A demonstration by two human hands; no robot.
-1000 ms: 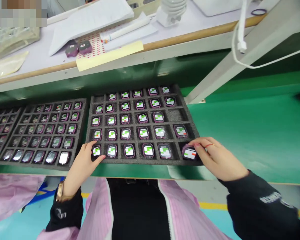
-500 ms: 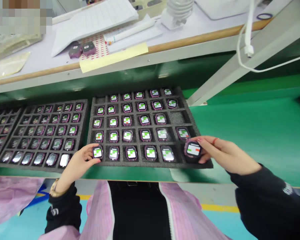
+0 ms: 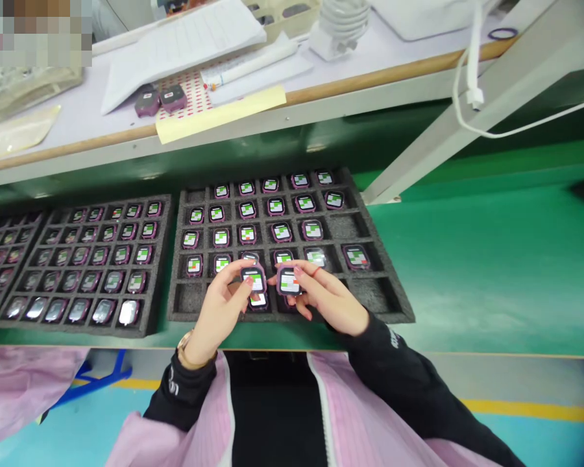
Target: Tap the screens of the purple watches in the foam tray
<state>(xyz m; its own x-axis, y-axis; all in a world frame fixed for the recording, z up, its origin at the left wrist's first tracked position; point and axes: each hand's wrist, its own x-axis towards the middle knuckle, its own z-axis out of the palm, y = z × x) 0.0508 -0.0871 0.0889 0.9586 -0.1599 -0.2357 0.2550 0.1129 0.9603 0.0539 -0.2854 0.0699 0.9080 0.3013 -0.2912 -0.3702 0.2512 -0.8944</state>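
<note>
My left hand (image 3: 226, 299) grips a purple-cased smartwatch body (image 3: 254, 279) by its edges, thumb on its lit screen. Close beside it, my right hand (image 3: 327, 295) pinches a second smartwatch body (image 3: 288, 281), its screen showing white, green and orange blocks. Both are held above the front rows of a dark grey foam tray (image 3: 403, 312). Rows of similar lit watches sit in its square compartments, such as one watch (image 3: 355, 257) at the right. The front-left and front-right corner compartments hold nothing. My hands hide part of the front row.
More foam trays of watches (image 3: 161, 259) stand to the left on the green surface (image 3: 467, 272). A raised shelf (image 3: 370, 81) behind carries papers (image 3: 185, 48), two dark watch bodies (image 3: 173, 97) and a coiled white cable (image 3: 343, 23). A slanted white post (image 3: 418, 130) rises at right.
Both hands have lifted the watches from the tray's front corners. The left moved right and the right moved left, bringing the two watches side by side over the middle.
</note>
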